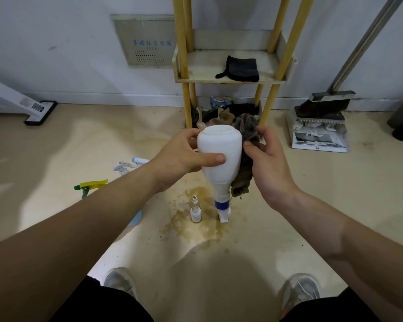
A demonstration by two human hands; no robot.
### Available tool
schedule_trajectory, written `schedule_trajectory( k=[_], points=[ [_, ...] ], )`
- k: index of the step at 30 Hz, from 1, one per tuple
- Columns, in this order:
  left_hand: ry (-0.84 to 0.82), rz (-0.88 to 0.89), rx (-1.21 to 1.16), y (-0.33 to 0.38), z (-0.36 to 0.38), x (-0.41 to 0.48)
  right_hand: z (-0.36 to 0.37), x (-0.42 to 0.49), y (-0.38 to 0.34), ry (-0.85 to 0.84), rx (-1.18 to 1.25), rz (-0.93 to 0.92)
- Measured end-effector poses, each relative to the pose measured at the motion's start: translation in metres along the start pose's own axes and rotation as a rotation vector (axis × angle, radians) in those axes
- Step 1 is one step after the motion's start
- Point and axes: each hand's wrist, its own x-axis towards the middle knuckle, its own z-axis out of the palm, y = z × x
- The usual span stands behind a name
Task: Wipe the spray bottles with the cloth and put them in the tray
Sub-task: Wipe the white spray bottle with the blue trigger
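My left hand (184, 156) grips a white spray bottle (219, 159) held upside down, its blue collar and nozzle pointing at the floor. My right hand (268, 161) holds a dark grey cloth (246, 159) pressed against the bottle's right side. A small white bottle (195, 212) stands on the floor below. To the left, behind my left arm, lie a yellow and green spray head (91, 185) and a white spray head with a blue tip (128, 165). The shelf tray (203, 66) of the yellow rack holds a black cloth (241, 68).
A brownish stain (196, 226) spreads over the beige floor below the bottle. Rags are heaped under the rack (221, 112). A dustpan with a brush (319, 126) leans at the right wall. My shoes (120, 281) are at the bottom.
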Motion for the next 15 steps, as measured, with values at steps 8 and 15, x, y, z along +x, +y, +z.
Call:
schedule_trajectory(
  k=[8,15],
  points=[
    [0.216,0.03,0.105,-0.001,0.008,0.0,0.008,-0.014,0.001,0.069,-0.153,-0.181],
    [0.087,0.084,0.006,-0.002,-0.01,0.003,-0.001,0.002,-0.003,0.046,0.089,-0.018]
  ],
)
